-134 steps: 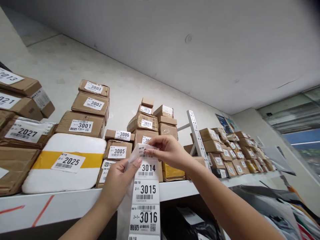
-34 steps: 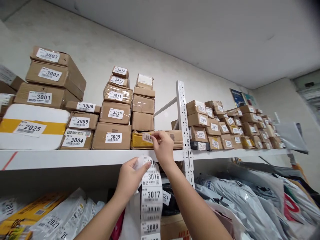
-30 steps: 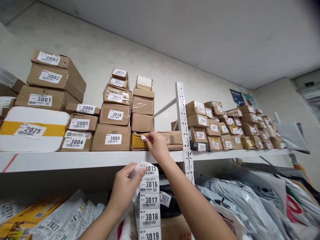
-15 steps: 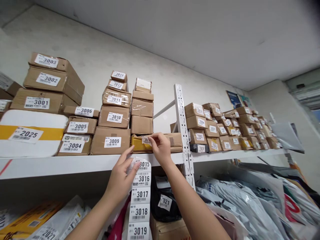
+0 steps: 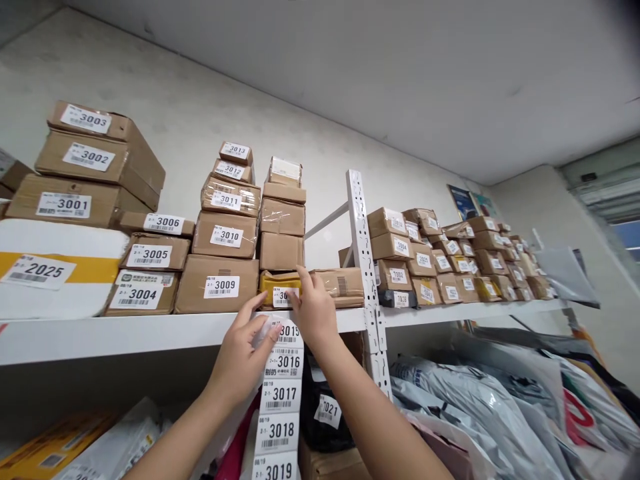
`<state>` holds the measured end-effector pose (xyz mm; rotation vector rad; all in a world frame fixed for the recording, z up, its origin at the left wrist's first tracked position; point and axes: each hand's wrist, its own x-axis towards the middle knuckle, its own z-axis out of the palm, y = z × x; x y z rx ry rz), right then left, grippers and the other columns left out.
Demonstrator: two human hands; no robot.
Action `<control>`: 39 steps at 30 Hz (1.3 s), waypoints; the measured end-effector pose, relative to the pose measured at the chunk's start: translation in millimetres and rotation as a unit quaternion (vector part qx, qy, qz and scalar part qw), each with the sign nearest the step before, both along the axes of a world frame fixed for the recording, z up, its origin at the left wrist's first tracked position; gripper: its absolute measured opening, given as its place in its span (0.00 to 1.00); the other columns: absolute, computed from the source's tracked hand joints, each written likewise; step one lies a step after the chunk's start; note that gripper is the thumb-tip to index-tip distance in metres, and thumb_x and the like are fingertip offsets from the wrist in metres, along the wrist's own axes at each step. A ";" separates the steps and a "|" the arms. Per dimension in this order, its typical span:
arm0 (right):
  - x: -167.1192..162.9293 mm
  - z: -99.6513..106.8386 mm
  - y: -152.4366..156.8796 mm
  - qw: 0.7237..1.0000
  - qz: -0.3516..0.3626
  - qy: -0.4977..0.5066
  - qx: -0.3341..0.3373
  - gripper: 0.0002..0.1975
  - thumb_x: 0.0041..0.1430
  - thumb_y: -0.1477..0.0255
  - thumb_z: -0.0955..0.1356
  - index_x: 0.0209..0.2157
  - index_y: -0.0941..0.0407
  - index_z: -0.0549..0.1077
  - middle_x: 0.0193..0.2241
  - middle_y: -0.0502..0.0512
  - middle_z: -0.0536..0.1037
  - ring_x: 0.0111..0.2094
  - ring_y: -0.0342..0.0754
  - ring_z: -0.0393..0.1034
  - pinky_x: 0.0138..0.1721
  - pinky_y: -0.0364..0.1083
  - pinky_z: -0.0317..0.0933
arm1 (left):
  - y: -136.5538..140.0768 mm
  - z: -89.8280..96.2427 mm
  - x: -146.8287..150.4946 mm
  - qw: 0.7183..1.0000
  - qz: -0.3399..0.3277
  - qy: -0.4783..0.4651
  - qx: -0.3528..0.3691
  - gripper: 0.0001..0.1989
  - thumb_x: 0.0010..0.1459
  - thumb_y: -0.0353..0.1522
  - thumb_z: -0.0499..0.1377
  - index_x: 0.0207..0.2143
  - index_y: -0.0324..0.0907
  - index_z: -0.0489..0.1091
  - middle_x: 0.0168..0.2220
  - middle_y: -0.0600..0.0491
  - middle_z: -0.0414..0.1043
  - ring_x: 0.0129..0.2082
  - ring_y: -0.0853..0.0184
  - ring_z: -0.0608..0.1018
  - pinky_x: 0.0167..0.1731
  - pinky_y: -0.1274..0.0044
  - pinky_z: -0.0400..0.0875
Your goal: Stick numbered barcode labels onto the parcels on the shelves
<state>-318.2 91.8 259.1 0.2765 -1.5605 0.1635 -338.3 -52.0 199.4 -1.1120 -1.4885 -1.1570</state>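
Note:
My left hand [image 5: 245, 357] grips the top of a hanging strip of white number labels [image 5: 280, 397], its thumb across the label marked 3015. Several labels trail below it, numbered up to 3019. My right hand [image 5: 316, 310] is at a small yellow package [image 5: 267, 283] on the shelf. Its thumb touches a white label [image 5: 281, 297] lying on the package front, partly covered by the hand; the index finger points upward, apart from the thumb. Above the yellow package rises a stack of brown boxes [image 5: 283, 217], the top one bearing a white label.
The white shelf [image 5: 150, 337] carries stacked numbered boxes, among them box 3009 [image 5: 190, 283] on the left. A perforated metal upright [image 5: 357, 240] stands right of my hands. Bagged parcels [image 5: 460, 400] fill the level below, with a black bag [image 5: 320, 433] behind the strip.
My right hand has shifted slightly down and left, its index finger now raised off the thumb. The label now lies lower and flatter on the yellow package. My left hand keeps holding the strip.

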 end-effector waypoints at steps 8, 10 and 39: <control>10.6 -1.1 1.4 0.996 0.032 -0.045 0.074 0.09 0.51 0.72 0.71 0.36 0.55 0.72 0.41 0.61 0.71 0.44 0.55 0.65 0.43 0.53 0.63 | -5.9 -4.7 -1.7 0.998 -0.057 -0.002 0.029 0.12 0.59 0.40 0.53 0.35 0.44 0.73 0.46 0.50 0.66 0.48 0.61 0.69 0.50 0.73 0.63; 20.9 -4.3 2.6 0.987 0.148 -0.046 0.033 0.11 0.54 0.69 0.69 0.39 0.55 0.71 0.44 0.62 0.72 0.46 0.54 0.66 0.45 0.53 0.62 | -7.8 -5.9 -1.0 0.994 -0.092 -0.021 0.048 0.12 0.59 0.40 0.54 0.36 0.43 0.72 0.43 0.50 0.66 0.45 0.63 0.70 0.46 0.76 0.65; -5.6 84.0 -12.0 0.999 0.026 0.021 0.002 0.11 0.53 0.74 0.67 0.41 0.55 0.70 0.36 0.59 0.71 0.30 0.49 0.67 0.33 0.49 0.62 | 3.2 16.6 9.5 0.976 -0.172 -0.113 0.077 0.18 0.56 0.45 0.55 0.25 0.41 0.70 0.29 0.54 0.68 0.30 0.66 0.69 0.29 0.77 0.63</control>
